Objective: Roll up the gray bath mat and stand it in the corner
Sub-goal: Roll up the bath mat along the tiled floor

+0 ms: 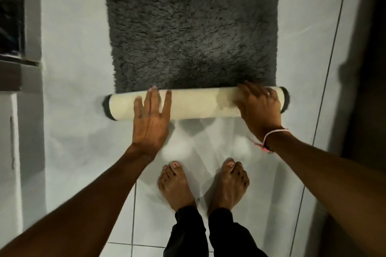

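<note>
A shaggy dark gray bath mat (192,27) lies flat on the white tiled floor ahead of me. Its near edge is rolled into a tight tube (200,103) that shows the cream backing, with gray pile at both ends. My left hand (151,119) rests flat on the left part of the roll, fingers spread and pointing forward. My right hand (260,107) presses on the right part of the roll, fingers curved over its top. A thin pink-and-white band sits on my right wrist.
My bare feet (202,183) stand just behind the roll on the white tiles (146,215). A white wall or step with a dark opening (12,6) runs along the left. A dark door or frame (367,69) borders the right.
</note>
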Motion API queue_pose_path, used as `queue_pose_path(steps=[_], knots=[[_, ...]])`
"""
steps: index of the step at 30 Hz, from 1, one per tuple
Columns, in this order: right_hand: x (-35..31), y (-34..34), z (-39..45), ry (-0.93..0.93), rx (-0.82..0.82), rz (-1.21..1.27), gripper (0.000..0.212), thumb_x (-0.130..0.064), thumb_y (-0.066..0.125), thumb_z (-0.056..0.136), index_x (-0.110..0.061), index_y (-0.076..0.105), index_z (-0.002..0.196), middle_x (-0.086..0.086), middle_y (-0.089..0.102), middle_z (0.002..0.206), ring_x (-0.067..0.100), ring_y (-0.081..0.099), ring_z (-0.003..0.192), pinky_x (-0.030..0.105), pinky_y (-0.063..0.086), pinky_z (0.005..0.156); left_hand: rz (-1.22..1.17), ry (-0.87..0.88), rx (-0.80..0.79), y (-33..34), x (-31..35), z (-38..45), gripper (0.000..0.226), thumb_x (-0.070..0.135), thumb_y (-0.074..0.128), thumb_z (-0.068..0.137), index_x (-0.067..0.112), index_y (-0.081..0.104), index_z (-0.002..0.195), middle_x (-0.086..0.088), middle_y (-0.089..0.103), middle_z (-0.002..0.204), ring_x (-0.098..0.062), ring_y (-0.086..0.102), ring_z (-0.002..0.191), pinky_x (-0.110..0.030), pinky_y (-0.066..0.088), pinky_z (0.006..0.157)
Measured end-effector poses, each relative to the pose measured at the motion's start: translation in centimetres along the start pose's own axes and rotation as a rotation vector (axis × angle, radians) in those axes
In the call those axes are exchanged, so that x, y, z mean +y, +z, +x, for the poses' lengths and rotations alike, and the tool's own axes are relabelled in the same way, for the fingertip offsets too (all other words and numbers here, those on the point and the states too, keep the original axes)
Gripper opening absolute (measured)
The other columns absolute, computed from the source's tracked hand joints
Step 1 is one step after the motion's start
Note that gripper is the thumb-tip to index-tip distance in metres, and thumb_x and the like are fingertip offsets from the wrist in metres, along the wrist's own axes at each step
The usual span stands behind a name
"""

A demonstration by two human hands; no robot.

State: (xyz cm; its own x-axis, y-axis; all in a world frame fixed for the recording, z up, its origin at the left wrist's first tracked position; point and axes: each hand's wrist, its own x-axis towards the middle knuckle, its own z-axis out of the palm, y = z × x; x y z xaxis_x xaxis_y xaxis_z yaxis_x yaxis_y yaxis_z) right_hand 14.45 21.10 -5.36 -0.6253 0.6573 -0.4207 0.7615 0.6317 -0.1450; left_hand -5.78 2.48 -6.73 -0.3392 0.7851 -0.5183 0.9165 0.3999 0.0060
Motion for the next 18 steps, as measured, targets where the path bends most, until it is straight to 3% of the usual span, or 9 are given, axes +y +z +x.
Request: queue_pose_path(steps=[1, 3, 5, 7, 10, 14, 18], knots=[[0.2, -0.4, 0.6, -0.034, 0.0, 0.004, 0.055, -0.041, 0.059, 0.099, -0.01, 0.053, 0.144, 0.019, 0.054, 0.152, 0.039, 0.049, 0.142, 0.054, 0.037, 0.116, 0.018, 0.002, 0.015, -0.2, 0.0, 0.5, 0.079, 0.024, 0.039, 0.087, 0.007, 0.007, 0.157, -0.032, 0.012, 0.16, -0.044, 0.013, 0.149, -0.061, 0.009, 0.12], [0.5, -0.4, 2.0, -0.116, -0.154, -0.06, 0.082, -0.057, 0.058, 0.096, -0.008, 0.033, 0.157, 0.021, 0.035, 0.164, 0.037, 0.032, 0.153, 0.054, 0.028, 0.124, 0.088, 0.012, -0.076, -0.4, -0.1, 2.3, 0.102, 0.04, 0.06, 0.086, 0.007, -0.007, 0.156, -0.031, 0.005, 0.161, -0.044, 0.007, 0.15, -0.062, 0.011, 0.12], [0.4, 0.2, 3.2, -0.128, -0.243, -0.169, 0.101, -0.055, 0.07, 0.089, -0.007, 0.018, 0.161, 0.021, 0.025, 0.168, 0.038, 0.023, 0.156, 0.055, 0.021, 0.128, 0.191, -0.003, -0.1, -0.5, 0.1, 4.3, 0.112, 0.038, 0.072, 0.081, 0.007, -0.005, 0.155, -0.033, 0.017, 0.157, -0.046, 0.021, 0.145, -0.062, 0.027, 0.115], [-0.2, 0.9, 3.6, -0.108, -0.192, -0.209, 0.093, -0.036, 0.079, 0.087, -0.006, 0.024, 0.157, 0.022, 0.035, 0.161, 0.041, 0.032, 0.149, 0.057, 0.025, 0.125, 0.245, -0.027, -0.09, -0.4, 0.7, 5.5, 0.103, 0.022, 0.076, 0.077, 0.006, 0.008, 0.152, -0.031, 0.037, 0.143, -0.045, 0.042, 0.129, -0.059, 0.043, 0.103], [-0.8, 2.1, 2.8, -0.071, -0.092, -0.207, 0.073, -0.017, 0.076, 0.088, -0.007, 0.037, 0.148, 0.02, 0.052, 0.145, 0.041, 0.048, 0.133, 0.058, 0.032, 0.119, 0.235, -0.01, -0.129, 0.0, 1.1, 5.2, 0.097, 0.012, 0.078, 0.07, 0.006, 0.018, 0.146, -0.03, 0.048, 0.13, -0.042, 0.053, 0.112, -0.054, 0.053, 0.089], [-1.1, 3.4, -1.0, -0.068, -0.113, -0.146, 0.07, -0.018, 0.075, 0.089, -0.009, 0.04, 0.149, 0.018, 0.056, 0.141, 0.04, 0.052, 0.13, 0.057, 0.034, 0.118, 0.189, 0.043, -0.201, 0.7, 1.0, 2.0, 0.098, 0.02, 0.079, 0.069, 0.008, 0.021, 0.146, -0.03, 0.048, 0.13, -0.042, 0.054, 0.11, -0.052, 0.054, 0.084], [-1.7, 4.5, -5.1, -0.061, -0.276, -0.137, 0.071, -0.018, 0.067, 0.094, -0.011, 0.031, 0.155, 0.016, 0.048, 0.151, 0.039, 0.044, 0.14, 0.055, 0.026, 0.124, 0.157, 0.043, -0.257, 2.2, 2.1, -2.6, 0.078, 0.015, 0.068, 0.08, 0.008, 0.028, 0.147, -0.029, 0.053, 0.128, -0.04, 0.058, 0.108, -0.047, 0.055, 0.08]])
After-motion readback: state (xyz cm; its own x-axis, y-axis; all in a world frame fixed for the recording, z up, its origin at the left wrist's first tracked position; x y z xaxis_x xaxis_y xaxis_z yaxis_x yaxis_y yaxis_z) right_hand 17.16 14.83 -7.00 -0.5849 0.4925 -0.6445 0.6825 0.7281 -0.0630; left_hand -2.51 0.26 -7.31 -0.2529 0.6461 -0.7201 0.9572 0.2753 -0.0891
